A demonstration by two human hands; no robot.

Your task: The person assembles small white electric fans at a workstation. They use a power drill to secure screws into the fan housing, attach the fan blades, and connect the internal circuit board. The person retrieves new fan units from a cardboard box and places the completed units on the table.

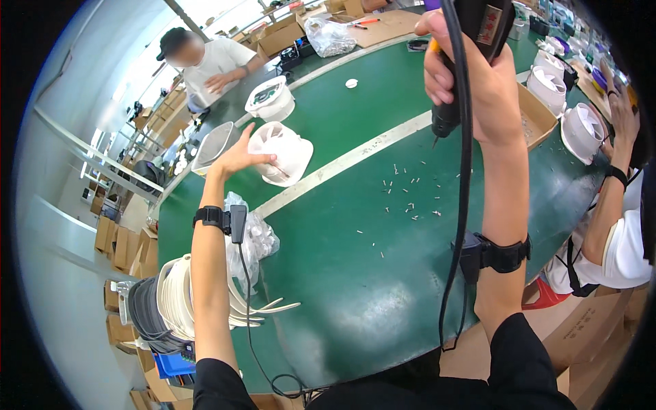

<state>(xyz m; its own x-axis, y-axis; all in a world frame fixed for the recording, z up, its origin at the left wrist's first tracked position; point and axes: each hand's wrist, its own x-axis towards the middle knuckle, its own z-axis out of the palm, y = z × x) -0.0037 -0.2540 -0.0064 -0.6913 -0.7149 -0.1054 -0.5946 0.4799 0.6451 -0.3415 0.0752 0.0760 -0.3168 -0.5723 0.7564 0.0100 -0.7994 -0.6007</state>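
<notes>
Head view: left hand (240, 158) fingers spread on white fan housing (283, 154), right hand (456, 72) clenched around black screwdriver (471, 41).

Green table (355, 301) mid-near is open, only small loose screws (410, 195) scattered at centre. Left edge blocked by plastic bag (254, 239) and white ring stack (181, 294). Far left: white fan housings (280, 154). Right: cardboard box (536, 116), co-worker's arm (608, 212).
</notes>
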